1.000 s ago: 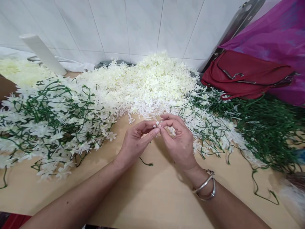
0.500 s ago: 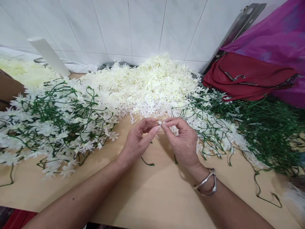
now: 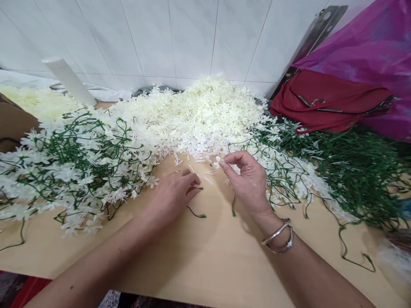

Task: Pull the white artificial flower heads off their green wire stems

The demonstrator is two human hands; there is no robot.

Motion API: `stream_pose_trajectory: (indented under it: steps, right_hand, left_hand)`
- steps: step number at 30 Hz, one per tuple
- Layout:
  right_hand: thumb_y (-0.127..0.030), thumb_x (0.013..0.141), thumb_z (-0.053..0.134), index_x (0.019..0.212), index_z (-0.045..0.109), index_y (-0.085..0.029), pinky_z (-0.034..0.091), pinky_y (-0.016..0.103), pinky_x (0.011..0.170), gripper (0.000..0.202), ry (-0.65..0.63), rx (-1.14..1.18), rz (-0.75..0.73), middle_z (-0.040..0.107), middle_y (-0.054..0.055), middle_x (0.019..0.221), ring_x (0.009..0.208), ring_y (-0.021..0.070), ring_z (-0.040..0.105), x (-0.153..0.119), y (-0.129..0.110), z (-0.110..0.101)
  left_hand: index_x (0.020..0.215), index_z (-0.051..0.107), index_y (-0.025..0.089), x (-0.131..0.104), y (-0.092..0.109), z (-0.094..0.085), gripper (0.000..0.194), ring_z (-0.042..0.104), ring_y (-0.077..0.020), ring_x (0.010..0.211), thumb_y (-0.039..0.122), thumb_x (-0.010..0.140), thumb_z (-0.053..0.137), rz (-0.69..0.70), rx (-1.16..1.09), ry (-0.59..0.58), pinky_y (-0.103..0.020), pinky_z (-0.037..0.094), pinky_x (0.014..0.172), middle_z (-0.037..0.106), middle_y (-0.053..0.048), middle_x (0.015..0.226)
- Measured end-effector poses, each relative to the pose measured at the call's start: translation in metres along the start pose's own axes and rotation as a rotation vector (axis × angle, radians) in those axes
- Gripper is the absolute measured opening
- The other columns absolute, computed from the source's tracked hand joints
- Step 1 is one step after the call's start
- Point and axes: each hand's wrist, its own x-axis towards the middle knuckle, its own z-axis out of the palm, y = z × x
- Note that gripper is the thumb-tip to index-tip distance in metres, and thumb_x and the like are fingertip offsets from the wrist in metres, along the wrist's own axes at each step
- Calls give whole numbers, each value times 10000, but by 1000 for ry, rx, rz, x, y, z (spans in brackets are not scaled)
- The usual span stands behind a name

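Observation:
My right hand [image 3: 245, 182] pinches a small white artificial flower [image 3: 217, 162] between thumb and fingertips, just above the table. My left hand [image 3: 176, 190] is low over the table, fingers curled and thumb slightly apart; I see nothing held in it. A green stem tip [image 3: 201, 188] lies right beside its thumb. Below that hand another visible length of green plastic stem [image 3: 196, 212] rests on the wood, partly covered by the hand. Loose white flower stamens [image 3: 208, 180] are scattered between the hands. One more green stem [image 3: 234, 207] lies under my right hand.
Behind the hands rises a heap of cream-white flowers [image 3: 205, 107]. White flowers on green stems [image 3: 86, 158] cover the left side. Bundled green stems [image 3: 359, 175] lie right, below a red handbag [image 3: 334, 98] and purple bag [image 3: 379, 55]. A white roll [image 3: 69, 81] leans at back left.
My left hand has let go of the white flower and moved down and left toward the green stem on the table. My right hand keeps the flower nearly in place.

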Motion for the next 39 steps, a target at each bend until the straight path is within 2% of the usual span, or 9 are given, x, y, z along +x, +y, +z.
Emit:
stream_pose_trajectory:
  steps: [3, 6, 9, 12, 15, 20, 24, 34, 39]
  right_hand:
    - [-222, 812, 776, 1016, 698, -223, 559, 349, 883, 218, 16, 61, 79, 699, 29, 1050, 844, 156, 669, 1, 1, 1]
    - [-248, 808, 782, 960, 750, -213, 567, 359, 930, 158, -24, 101, 118, 660, 69, 1185, 947, 169, 689, 1, 0, 2]
    - [-305, 809, 806, 825, 755, -209, 562, 359, 942, 110, -149, 195, 198, 701, 71, 1132, 987, 185, 694, 0, -1, 3]
    - [-389, 790, 844, 829, 762, -215, 561, 362, 922, 195, -292, 325, 333, 746, 62, 1123, 929, 179, 703, -2, -1, 5]
    - [-453, 776, 860, 853, 778, -226, 553, 380, 917, 253, -354, 379, 451, 770, 51, 1050, 888, 182, 696, -4, -3, 6]
    - [-473, 760, 869, 836, 780, -227, 527, 378, 932, 273, -377, 377, 484, 768, 35, 984, 898, 183, 674, -5, -5, 6]
    - [-456, 747, 874, 808, 762, -225, 522, 382, 933, 264, -395, 372, 483, 762, 24, 956, 899, 183, 667, -6, -4, 8]
    - [-485, 730, 878, 808, 756, -219, 533, 342, 793, 302, -364, 302, 460, 754, 28, 883, 797, 175, 637, -8, 0, 10]
    - [-460, 802, 825, 864, 749, -198, 507, 299, 708, 280, -353, 214, 416, 730, 26, 843, 757, 160, 608, -12, 4, 13]
  left_hand:
    - [904, 703, 210, -2, 1, 7, 157, 656, -213, 827, 239, 989, 575, 40, -24, 15, -327, 444, 737, 707, -45, 919]
    - [902, 683, 210, 1, -4, 15, 132, 640, -207, 800, 250, 980, 584, 47, -138, 81, -318, 437, 718, 698, -45, 891]
    - [976, 668, 208, 5, -13, 22, 146, 619, -178, 754, 333, 992, 592, -38, -434, 156, -292, 439, 684, 692, -35, 866]
    - [1004, 659, 197, 8, -21, 26, 236, 611, -161, 742, 429, 983, 626, -111, -727, 172, -270, 440, 663, 683, -28, 836]
    - [994, 662, 188, 8, -22, 25, 286, 583, -146, 734, 473, 968, 650, -114, -858, 158, -261, 430, 661, 659, -23, 826]
    - [975, 666, 178, 6, -16, 23, 283, 524, -130, 706, 459, 953, 680, -99, -926, 142, -250, 408, 641, 602, -3, 788]
    - [970, 678, 180, 6, -16, 25, 273, 526, -125, 703, 450, 936, 710, -106, -966, 144, -247, 420, 653, 616, -3, 795]
    - [921, 693, 180, 7, -11, 29, 261, 561, -129, 689, 435, 900, 746, -120, -1004, 194, -245, 440, 618, 659, -20, 793]
    - [932, 678, 174, 6, -12, 34, 231, 613, -136, 696, 403, 927, 711, -128, -934, 215, -257, 472, 663, 677, -18, 767]
